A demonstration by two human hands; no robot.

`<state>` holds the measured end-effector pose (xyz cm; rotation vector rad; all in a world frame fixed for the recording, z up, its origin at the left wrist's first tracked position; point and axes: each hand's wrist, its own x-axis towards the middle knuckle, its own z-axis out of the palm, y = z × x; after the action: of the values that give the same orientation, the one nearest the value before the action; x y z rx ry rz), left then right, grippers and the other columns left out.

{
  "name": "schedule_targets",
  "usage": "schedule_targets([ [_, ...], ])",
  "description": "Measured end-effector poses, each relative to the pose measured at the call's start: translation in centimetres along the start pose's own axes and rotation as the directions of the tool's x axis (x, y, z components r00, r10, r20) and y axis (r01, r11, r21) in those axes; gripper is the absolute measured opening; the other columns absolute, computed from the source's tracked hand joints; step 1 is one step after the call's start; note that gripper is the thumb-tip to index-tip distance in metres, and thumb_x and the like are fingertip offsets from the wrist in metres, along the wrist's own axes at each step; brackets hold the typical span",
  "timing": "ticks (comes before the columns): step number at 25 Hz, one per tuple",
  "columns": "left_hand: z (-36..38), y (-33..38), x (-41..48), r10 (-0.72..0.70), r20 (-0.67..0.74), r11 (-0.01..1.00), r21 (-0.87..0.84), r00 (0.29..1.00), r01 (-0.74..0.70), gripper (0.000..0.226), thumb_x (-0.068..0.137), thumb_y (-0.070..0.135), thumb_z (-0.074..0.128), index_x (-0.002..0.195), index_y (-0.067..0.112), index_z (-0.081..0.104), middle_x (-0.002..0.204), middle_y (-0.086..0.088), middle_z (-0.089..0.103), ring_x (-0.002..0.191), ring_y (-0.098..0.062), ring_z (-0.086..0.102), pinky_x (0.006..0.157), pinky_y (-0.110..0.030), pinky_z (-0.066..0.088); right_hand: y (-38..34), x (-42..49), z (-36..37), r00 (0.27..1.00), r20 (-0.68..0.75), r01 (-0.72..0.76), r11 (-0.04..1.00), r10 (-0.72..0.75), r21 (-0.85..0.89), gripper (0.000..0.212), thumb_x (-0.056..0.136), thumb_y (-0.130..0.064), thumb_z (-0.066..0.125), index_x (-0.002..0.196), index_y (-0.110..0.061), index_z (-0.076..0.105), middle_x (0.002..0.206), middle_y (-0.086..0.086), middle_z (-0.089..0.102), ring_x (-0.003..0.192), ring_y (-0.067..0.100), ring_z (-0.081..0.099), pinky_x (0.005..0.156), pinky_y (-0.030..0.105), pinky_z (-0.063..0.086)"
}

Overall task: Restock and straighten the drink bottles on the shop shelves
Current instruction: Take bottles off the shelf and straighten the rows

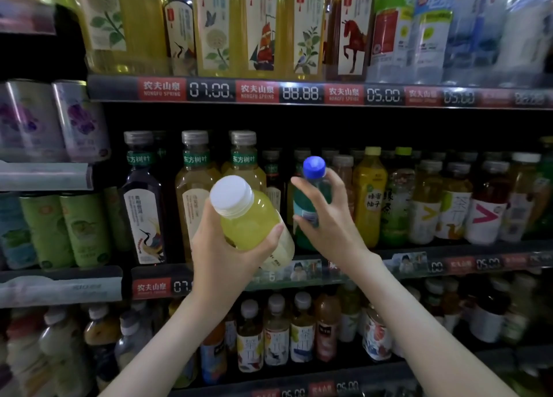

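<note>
My left hand (221,256) grips a yellow drink bottle (248,220) with a wide white cap, tilted with the cap toward me, in front of the middle shelf (449,265). My right hand (327,220) holds a green bottle (308,205) with a blue cap, upright, at the front of the same shelf. Its fingers wrap around the bottle's body. Behind both stand tall tea bottles (194,193) with grey caps and green neck bands.
The upper shelf (299,92) carries large tea bottles and water packs. To the right on the middle shelf stand yellow and green drinks (369,199). Cans (80,121) fill the left unit. The lower shelf holds several small bottles (275,333).
</note>
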<state>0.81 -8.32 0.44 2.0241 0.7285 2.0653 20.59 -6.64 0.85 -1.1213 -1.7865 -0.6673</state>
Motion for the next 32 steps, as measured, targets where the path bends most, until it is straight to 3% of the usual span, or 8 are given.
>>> schedule_targets([
  [5,-0.8,2.4,-3.0,-0.164,0.139,0.982,-0.074,0.977,0.175,0.059,0.066,0.05,0.075,0.116,0.044,0.043,0.11,0.013,0.059,0.103,-0.004,0.059,0.081,-0.017,0.05,-2.1,-2.3,-5.2,0.985,-0.157,0.076,0.995,-0.067,0.057,0.075,0.077,-0.004,0.075,0.133,-0.033,0.034,0.139,0.004,0.018,0.131,0.031,0.032,0.106,0.033,0.041],
  [11,0.9,6.0,-11.5,-0.374,0.306,0.927,0.133,0.876,0.35,0.062,0.069,0.033,0.083,0.108,0.053,0.038,0.102,0.03,0.053,0.096,0.02,0.05,0.076,-0.001,0.04,-2.0,-12.1,-8.3,0.997,0.078,-0.035,0.955,0.012,0.295,0.075,0.074,-0.003,0.078,0.133,-0.026,0.038,0.137,0.004,0.021,0.132,0.016,0.028,0.112,0.018,0.024],
  [16,2.7,4.8,-23.2,-0.676,0.361,0.734,0.416,0.642,0.538,0.059,0.069,0.041,0.081,0.112,0.048,0.042,0.102,0.027,0.055,0.095,0.006,0.053,0.081,-0.019,0.046,-0.7,-26.8,-6.0,0.887,0.419,-0.367,0.851,0.197,0.377,0.085,0.072,0.0,0.078,0.131,-0.042,0.034,0.14,-0.005,0.018,0.136,-0.003,0.013,0.111,0.01,0.016],
  [20,3.4,0.2,-37.1,-0.884,0.323,0.467,0.579,0.338,0.669,0.059,0.067,0.042,0.08,0.114,0.031,0.047,0.106,0.012,0.062,0.104,-0.016,0.059,0.085,-0.031,0.046,-1.0,-41.6,-2.2,0.678,0.641,-0.622,0.746,0.36,0.239,0.086,0.075,0.001,0.074,0.128,-0.051,0.031,0.142,-0.009,0.013,0.14,0.02,0.017,0.11,0.05,0.035],
  [21,3.5,-1.4,-41.5,-0.911,0.323,0.407,0.6,0.257,0.689,0.058,0.067,0.041,0.08,0.113,0.032,0.046,0.108,0.01,0.061,0.105,-0.018,0.059,0.084,-0.029,0.045,-1.2,-46.0,-0.8,0.623,0.693,-0.653,0.729,0.362,0.206,0.088,0.075,0.001,0.074,0.129,-0.053,0.03,0.143,-0.009,0.013,0.14,0.023,0.018,0.109,0.05,0.036],
  [24,3.7,-6.6,-54.7,-0.934,0.343,0.314,0.654,0.099,0.688,0.061,0.07,0.036,0.08,0.118,0.023,0.045,0.114,0.005,0.057,0.108,-0.022,0.056,0.082,-0.029,0.043,-1.5,-59.8,4.2,0.538,0.771,-0.683,0.712,0.34,0.162,0.087,0.073,0.007,0.073,0.132,-0.044,0.035,0.144,-0.003,0.017,0.133,0.013,0.022,0.107,0.013,0.029],
  [28,3.8,-13.9,-73.1,-0.941,0.339,0.245,0.702,-0.011,0.669,0.07,0.073,0.034,0.079,0.131,0.02,0.043,0.127,0.004,0.053,0.114,-0.02,0.053,0.083,-0.02,0.036,-2.4,-79.3,12.6,0.453,0.809,-0.708,0.702,0.375,0.072,0.078,0.068,0.007,0.077,0.126,-0.029,0.04,0.137,0.004,0.023,0.123,0.033,0.037,0.103,0.03,0.035],
  [32,4.6,-20.8,-89.6,-0.928,0.37,0.255,0.732,-0.053,0.632,0.067,0.076,0.032,0.077,0.132,0.02,0.042,0.132,0.005,0.05,0.116,-0.017,0.051,0.078,-0.013,0.029,-3.0,-96.1,20.8,0.485,0.779,-0.697,0.713,0.397,0.071,0.075,0.063,0.009,0.079,0.122,-0.019,0.044,0.135,0.014,0.024,0.119,0.034,0.034,0.101,0.023,0.028],
])
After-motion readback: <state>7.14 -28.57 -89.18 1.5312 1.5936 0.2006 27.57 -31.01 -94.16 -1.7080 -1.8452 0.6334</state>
